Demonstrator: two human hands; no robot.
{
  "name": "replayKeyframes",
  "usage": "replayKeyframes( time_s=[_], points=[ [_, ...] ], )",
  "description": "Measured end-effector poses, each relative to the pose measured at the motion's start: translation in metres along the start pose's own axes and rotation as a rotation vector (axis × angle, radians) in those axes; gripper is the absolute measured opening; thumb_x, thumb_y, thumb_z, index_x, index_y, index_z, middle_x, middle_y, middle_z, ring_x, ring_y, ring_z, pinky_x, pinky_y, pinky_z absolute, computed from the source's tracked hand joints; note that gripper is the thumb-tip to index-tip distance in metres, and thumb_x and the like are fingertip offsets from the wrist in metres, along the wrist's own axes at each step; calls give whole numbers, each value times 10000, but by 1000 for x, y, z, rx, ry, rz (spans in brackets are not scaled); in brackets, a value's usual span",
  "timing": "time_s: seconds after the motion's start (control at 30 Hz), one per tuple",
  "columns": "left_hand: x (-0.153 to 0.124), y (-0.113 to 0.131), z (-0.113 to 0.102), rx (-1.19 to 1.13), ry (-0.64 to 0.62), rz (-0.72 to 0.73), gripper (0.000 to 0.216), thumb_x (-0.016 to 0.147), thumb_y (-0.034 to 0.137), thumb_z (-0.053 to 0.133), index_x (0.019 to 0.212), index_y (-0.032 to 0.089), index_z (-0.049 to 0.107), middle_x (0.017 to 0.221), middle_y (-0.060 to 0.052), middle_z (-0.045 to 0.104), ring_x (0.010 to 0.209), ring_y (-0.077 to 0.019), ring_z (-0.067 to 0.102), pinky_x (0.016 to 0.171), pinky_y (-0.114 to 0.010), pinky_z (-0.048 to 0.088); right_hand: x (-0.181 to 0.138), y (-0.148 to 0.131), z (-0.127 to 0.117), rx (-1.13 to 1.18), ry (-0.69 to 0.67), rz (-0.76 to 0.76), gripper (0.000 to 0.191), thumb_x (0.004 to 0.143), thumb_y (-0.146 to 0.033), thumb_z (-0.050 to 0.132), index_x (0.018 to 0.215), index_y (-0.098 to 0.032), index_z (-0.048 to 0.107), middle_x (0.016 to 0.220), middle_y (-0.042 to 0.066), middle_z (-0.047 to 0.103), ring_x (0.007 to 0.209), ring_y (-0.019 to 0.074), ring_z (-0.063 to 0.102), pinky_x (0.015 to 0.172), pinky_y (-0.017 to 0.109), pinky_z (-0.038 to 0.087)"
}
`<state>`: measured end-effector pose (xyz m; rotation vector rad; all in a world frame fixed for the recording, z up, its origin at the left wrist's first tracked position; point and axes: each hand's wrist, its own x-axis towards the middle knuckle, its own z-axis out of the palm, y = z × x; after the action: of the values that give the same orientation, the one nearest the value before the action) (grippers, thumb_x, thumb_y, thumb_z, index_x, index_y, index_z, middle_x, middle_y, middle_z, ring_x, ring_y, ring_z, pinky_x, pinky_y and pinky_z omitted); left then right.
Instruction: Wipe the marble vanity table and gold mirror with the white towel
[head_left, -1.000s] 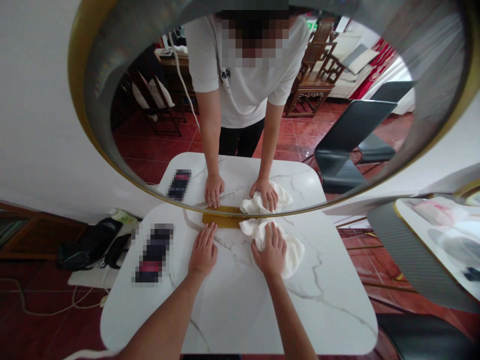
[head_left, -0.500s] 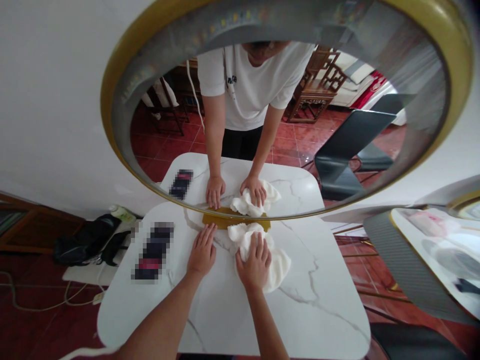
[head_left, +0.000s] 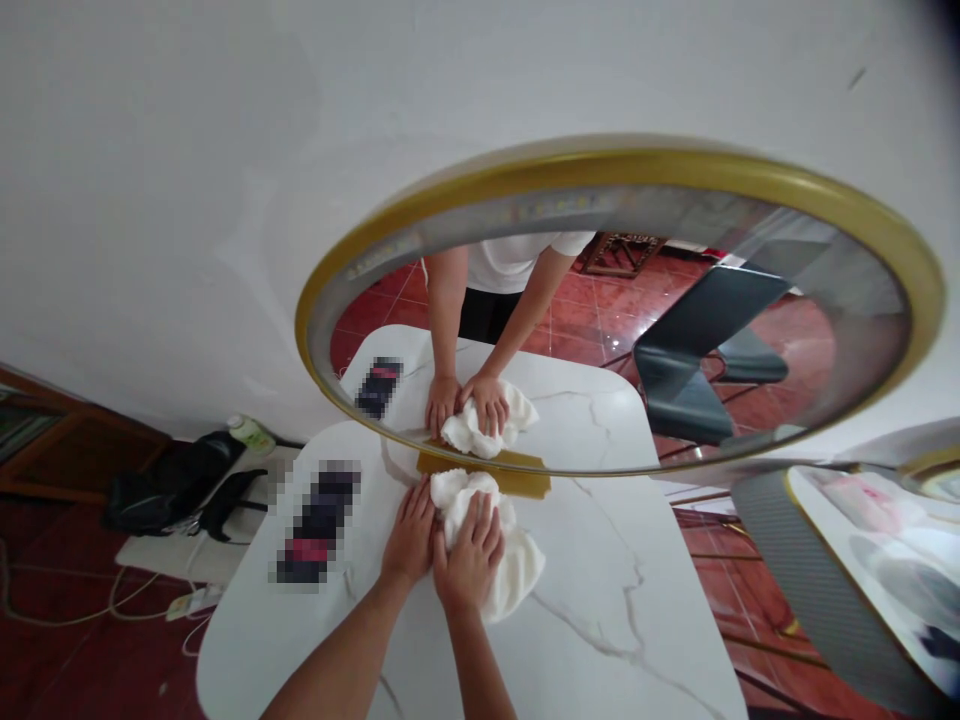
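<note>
My right hand presses down on a crumpled white cloth, its fingers curled over the fabric on the marble-patterned white table. Just left of it, my left hand lies flat with fingers stretched out, the fingertips by the left end of the gold base plate. The cloth's upper fold covers part of that plate and comes up against the left fingers. Above the plate stands a round mirror with a gold rim, which reflects both arms, the cloth and the tabletop.
A pixelated dark item lies on the table's left side. Beyond that edge are a black bag, a bottle and cables on a low surface. At right stands another white-topped table with a grey ribbed side.
My right hand has slid the cloth left, close to my left hand, uncovering the right part of the gold plate. The camera view has shifted, so the mirror appears lower and flatter.
</note>
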<state>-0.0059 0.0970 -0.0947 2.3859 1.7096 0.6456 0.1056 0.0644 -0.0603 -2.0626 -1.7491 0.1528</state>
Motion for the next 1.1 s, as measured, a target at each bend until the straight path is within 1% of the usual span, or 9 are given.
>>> replayKeyframes(
  time_s=[0.13, 0.3, 0.37, 0.47, 0.63, 0.77, 0.87, 0.97, 1.1],
  points=[
    [-1, -4, 0, 4, -25, 32, 564, 837, 184, 411, 1392, 144, 318, 1439, -89, 362, 1364, -237, 223, 1083, -456, 293, 0, -5, 4, 32, 43, 26, 751, 862, -536, 385, 1459, -184, 95, 1483, 132, 214, 1342, 364, 163, 973, 608, 234],
    [-1, -5, 0, -100, 25, 30, 546, 858, 213, 402, 1396, 172, 316, 1414, -84, 401, 1346, -243, 271, 1078, -473, 309, 0, -3, 3, 70, 11, 52, 693, 883, -555, 359, 1451, -218, 151, 1474, 117, 249, 1339, 348, 194, 978, 585, 259],
    [0, -4, 0, -202, 76, -34, 533, 877, 201, 362, 1405, 177, 294, 1419, -86, 391, 1337, -232, 294, 1077, -463, 322, 0, -5, 1, 108, -6, 77, 645, 893, -545, 352, 1442, -251, 184, 1474, 105, 252, 1325, 346, 234, 962, 576, 288],
    [0, -5, -2, -388, 159, -212, 518, 910, 181, 284, 1425, 211, 236, 1407, -74, 404, 1309, -198, 350, 1065, -421, 361, 1, -7, -5, 191, -43, 83, 553, 909, -514, 351, 1412, -298, 269, 1454, 84, 303, 1289, 327, 318, 938, 534, 347],
    [-2, -10, -15, -540, 265, -388, 468, 942, 246, 284, 1408, 270, 240, 1305, -70, 496, 1212, -196, 471, 973, -395, 456, 3, 11, -24, 400, -67, -5, 439, 953, -390, 295, 1370, -268, 353, 1402, 70, 384, 1251, 207, 407, 976, 376, 393],
    [-14, 6, -41, -422, 331, -426, 539, 927, 295, 346, 1433, 240, 170, 1407, -105, 354, 1306, -248, 338, 1060, -487, 337, 3, 46, -40, 249, -19, -6, 504, 938, -368, 330, 1419, -248, 240, 1448, 75, 315, 1309, 214, 323, 1028, 418, 347],
    [-26, 33, -51, -253, 228, -237, 577, 890, 308, 416, 1428, 236, 221, 1402, -103, 370, 1316, -275, 313, 1065, -509, 313, 10, 71, -43, 33, -16, -70, 560, 922, -364, 344, 1442, -258, 165, 1472, 54, 274, 1349, 229, 240, 1049, 460, 307],
    [-29, 60, -47, -107, 98, -94, 587, 851, 342, 488, 1405, 276, 305, 1440, -72, 341, 1337, -299, 271, 1081, -522, 260, 21, 85, -40, -136, -2, -139, 580, 911, -368, 344, 1447, -254, 153, 1491, 43, 229, 1370, 235, 176, 1073, 477, 247],
    [-19, 75, -37, 28, 72, -139, 644, 824, 380, 531, 1413, 257, 301, 1480, -83, 270, 1358, -329, 209, 1068, -549, 230, 32, 94, -31, -245, 0, -137, 590, 898, -403, 339, 1444, -254, 171, 1514, 27, 148, 1383, 250, 106, 1091, 494, 173]
  ],
)
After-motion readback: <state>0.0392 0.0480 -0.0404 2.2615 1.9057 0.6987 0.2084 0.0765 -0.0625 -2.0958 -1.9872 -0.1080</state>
